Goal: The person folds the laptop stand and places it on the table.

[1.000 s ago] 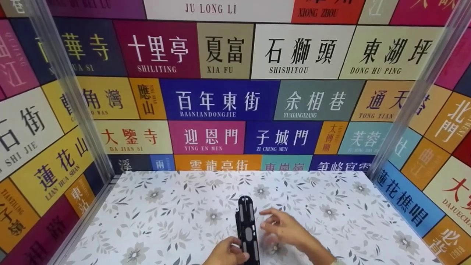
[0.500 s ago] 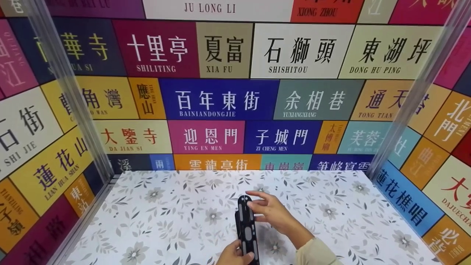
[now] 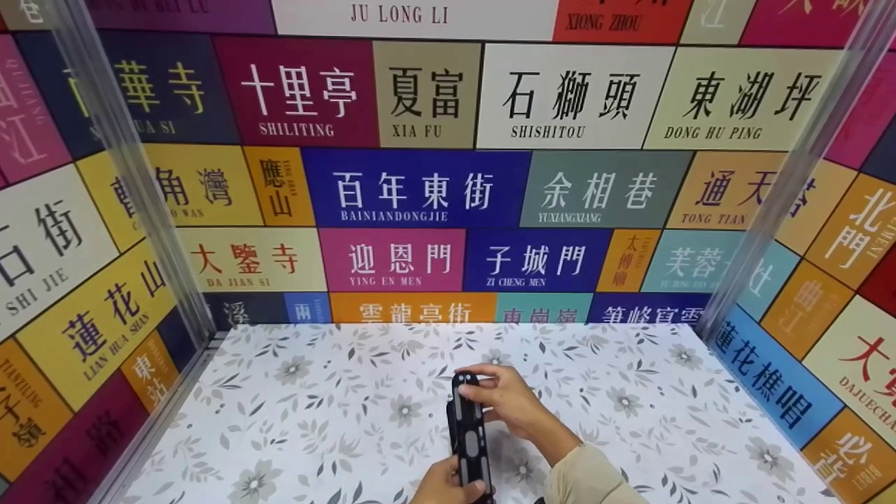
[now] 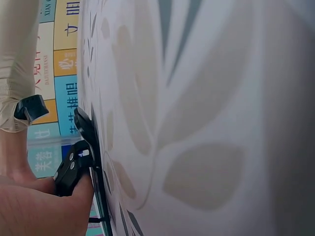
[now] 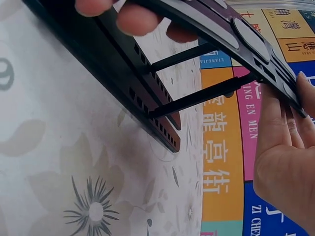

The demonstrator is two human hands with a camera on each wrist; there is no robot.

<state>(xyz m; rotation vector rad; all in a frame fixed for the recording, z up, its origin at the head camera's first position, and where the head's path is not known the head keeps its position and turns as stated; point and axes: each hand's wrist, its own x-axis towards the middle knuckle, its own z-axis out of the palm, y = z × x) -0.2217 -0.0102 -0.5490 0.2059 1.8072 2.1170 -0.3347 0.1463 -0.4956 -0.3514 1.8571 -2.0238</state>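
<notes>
A black folding laptop stand (image 3: 470, 444) with grey pads lies lengthwise before me, its long parts side by side in the head view. At the near end my left hand (image 3: 446, 483) grips it, thumb on top; the left wrist view has this hand (image 4: 47, 211) close to the tabletop. The right hand (image 3: 514, 400) holds the far end, fingers around the tip. Seen from the right wrist, slim struts (image 5: 202, 97) join the slotted base (image 5: 147, 115) to the raised upper part, with the right hand's fingers (image 5: 275, 118) beneath that part and the thumb at its edge.
A white tabletop (image 3: 315, 413) with a grey floral print spreads around the stand. Signboard-patterned walls (image 3: 420, 189) rise behind and at both sides, with clear corner strips (image 3: 791, 168). The right forearm wears a pale sleeve (image 3: 591, 479) and a black wrist device (image 4: 32, 108).
My right hand has moved forward and left from beside the stand to its far end and now holds it there. The left hand has kept its grip at the near end.
</notes>
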